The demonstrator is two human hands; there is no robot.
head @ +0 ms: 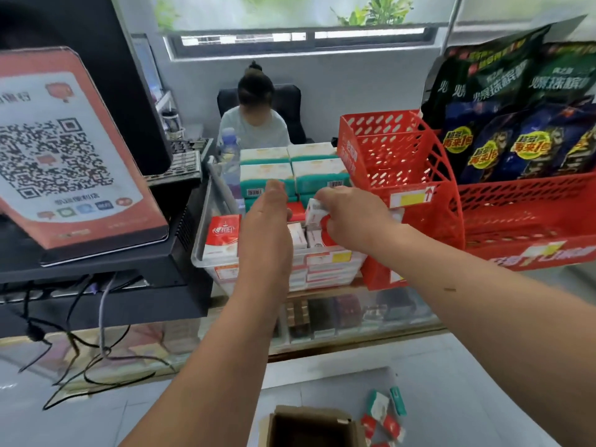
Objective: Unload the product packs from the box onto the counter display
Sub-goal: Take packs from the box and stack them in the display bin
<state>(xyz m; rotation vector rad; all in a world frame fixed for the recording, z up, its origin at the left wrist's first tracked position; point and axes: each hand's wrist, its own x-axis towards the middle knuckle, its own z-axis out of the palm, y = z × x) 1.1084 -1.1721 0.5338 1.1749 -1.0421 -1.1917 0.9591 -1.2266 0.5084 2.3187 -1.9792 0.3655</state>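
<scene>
A clear plastic display tray [206,258] on the counter holds red-and-white packs [222,235] in front and teal-and-white packs [317,175] stacked behind. My left hand [267,221] reaches into the tray with fingers straight, pressing against the packs. My right hand [350,217] pinches a small red-and-white pack [314,211] above the tray's middle rows. Below on the floor stands the open brown cardboard box [309,427], its inside dark. A few loose red and teal packs [385,414] lie beside it.
A red perforated rack [403,175] stands right of the tray, with dark snack bags [516,101] above a second red basket. A QR-code stand [64,156] and black register sit left. A water bottle [229,156] stands behind the tray. A person sits behind the counter.
</scene>
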